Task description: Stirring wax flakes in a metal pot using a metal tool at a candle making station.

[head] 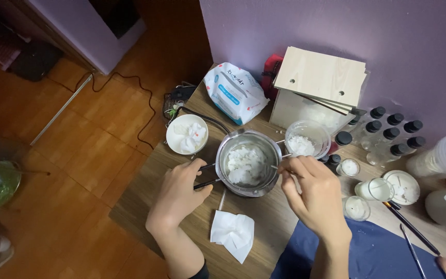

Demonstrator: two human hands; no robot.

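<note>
On the wooden desk [264, 217], left hand [179, 194] grips the steel pot's [249, 163] black handle [207, 175]; right hand [313, 191] pinches a thin stirrer [280, 168] over flaky white wax [244, 164].

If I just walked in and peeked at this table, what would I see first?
You would first see the shiny metal pot in the middle of the wooden table, full of white flakes. The left hand grips its black handle, while the right hand holds a thin stick over it. Behind it, clear bottles with black caps stand by the purple wall.

Lilac wall [295, 26], orange-brown wooden floor [94, 129] with a black cable [130, 85], low wooden table [264, 217], dim light.
</note>
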